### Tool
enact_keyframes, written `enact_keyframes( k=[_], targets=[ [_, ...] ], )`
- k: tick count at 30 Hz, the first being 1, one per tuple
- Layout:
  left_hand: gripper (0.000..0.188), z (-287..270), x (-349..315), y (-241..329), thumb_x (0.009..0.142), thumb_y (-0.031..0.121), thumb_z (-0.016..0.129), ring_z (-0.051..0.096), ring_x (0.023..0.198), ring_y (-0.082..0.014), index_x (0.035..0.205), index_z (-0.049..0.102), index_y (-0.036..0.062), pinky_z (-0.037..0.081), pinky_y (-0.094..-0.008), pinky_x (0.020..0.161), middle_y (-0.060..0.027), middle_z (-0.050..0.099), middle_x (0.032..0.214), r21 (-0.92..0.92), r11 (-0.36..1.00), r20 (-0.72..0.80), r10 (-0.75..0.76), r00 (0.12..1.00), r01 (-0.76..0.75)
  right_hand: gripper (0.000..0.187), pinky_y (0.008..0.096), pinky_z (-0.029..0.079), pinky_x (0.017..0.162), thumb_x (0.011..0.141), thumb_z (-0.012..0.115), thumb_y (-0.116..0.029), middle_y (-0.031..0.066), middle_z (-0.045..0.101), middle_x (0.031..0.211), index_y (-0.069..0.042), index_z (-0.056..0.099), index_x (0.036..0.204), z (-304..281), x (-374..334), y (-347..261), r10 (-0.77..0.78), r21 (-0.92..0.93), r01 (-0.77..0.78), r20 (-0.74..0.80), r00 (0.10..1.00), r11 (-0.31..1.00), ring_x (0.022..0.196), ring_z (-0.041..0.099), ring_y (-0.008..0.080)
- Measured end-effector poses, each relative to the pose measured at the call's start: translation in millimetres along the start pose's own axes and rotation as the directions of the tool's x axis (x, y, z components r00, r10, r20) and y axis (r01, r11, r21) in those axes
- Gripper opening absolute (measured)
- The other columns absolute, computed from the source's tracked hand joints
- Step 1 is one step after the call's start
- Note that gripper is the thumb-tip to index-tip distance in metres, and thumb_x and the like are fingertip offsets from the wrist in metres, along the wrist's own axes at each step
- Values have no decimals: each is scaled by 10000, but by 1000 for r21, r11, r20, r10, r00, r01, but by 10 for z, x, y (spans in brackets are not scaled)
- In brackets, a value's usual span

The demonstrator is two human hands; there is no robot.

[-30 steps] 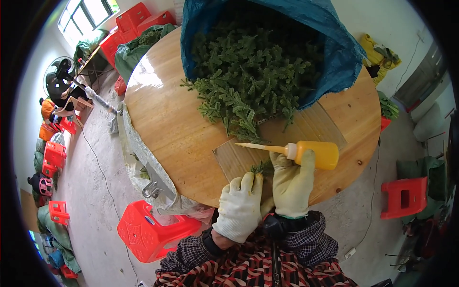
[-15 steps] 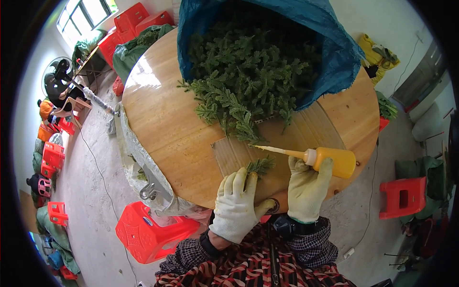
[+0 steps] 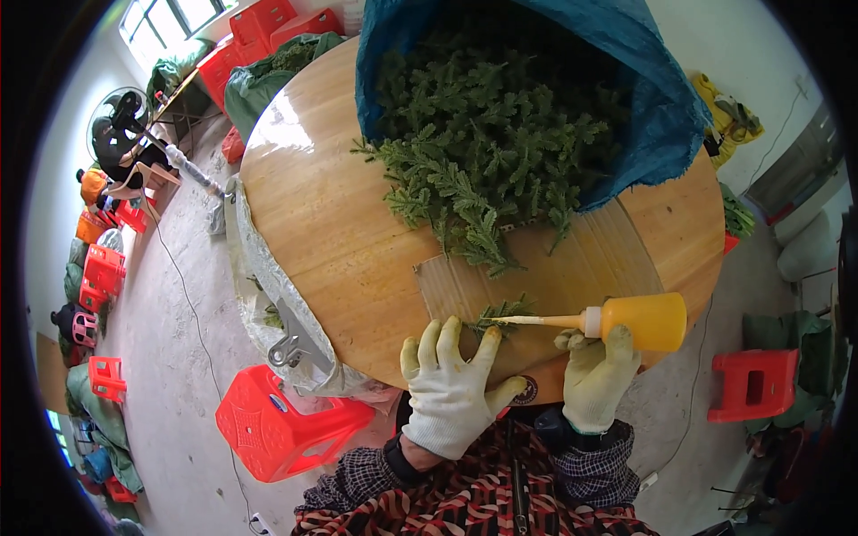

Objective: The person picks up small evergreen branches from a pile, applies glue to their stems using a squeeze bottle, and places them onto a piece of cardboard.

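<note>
My left hand, in a pale work glove with yellowed fingertips, rests at the near edge of the round table with its fingers spread. Its index fingertip is beside a small green fir sprig and seems to touch its near end. My right hand, gloved as well, grips a yellow squeeze bottle tilted almost level. The bottle's long, narrow nozzle points left, its tip over the sprig; whether it makes contact I cannot tell. Under the sprig lies a flat piece of cardboard.
A large blue sack spills a heap of fir branches across the wooden table. Clear plastic sheeting with a big metal clip hangs at the left edge. Red stools stand nearby; a fan and people are at the far left.
The squeeze bottle's nozzle has come down onto or just above the sprig. My left fingers have spread wider. The whole view has shifted slightly.
</note>
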State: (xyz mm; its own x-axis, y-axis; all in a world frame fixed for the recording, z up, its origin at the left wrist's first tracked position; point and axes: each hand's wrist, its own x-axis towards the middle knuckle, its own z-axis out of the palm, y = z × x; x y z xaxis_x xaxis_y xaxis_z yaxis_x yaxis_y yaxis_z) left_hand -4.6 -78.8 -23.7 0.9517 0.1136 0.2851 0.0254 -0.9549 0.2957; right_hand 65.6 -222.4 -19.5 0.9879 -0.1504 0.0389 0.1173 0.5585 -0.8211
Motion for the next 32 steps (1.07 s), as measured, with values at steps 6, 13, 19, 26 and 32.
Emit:
enact_keyframes(
  k=[6,13,19,26,32],
  targets=[
    [685,0,7,-13,703,608,703,355,1251,-363,1209,641,151,233,-533,1048,-204,427,1266,-32,999,9,-7,1000,7,262,349,545,606,928,579,-263,66,597,835,-25,557,1035,40,-15,65,0,-66,-1,-8,1000,998,634,583,152],
    [685,8,-1,-28,687,597,715,367,1240,-363,1206,640,156,229,-541,1046,-202,430,1267,-42,999,10,-8,1000,8,259,350,557,621,921,600,-251,67,599,825,-15,564,1023,71,-14,99,8,-55,-8,0,1000,998,638,589,152],
    [687,10,1,-26,679,587,723,371,1237,-361,1208,637,157,226,-544,1046,-202,430,1270,-54,998,16,-14,1000,15,248,348,555,619,925,594,-244,73,596,818,-9,566,999,45,-3,95,14,-115,-14,0,1000,993,633,587,152],
    [686,12,6,-23,677,580,729,381,1229,-360,1211,635,160,226,-543,1046,-201,439,1263,-42,999,0,-8,1000,8,229,342,545,606,932,571,-223,82,592,809,-2,560,987,59,4,6,-10,-151,7,-16,1000,989,611,570,151],
    [693,23,-11,-46,682,589,725,379,1239,-359,1219,634,162,226,-542,1049,-209,435,1289,-37,999,-2,6,1000,-6,249,355,545,607,925,575,-235,88,590,797,-8,551,1026,30,25,-7,-4,-146,-2,-36,999,989,603,565,159]
  ],
)
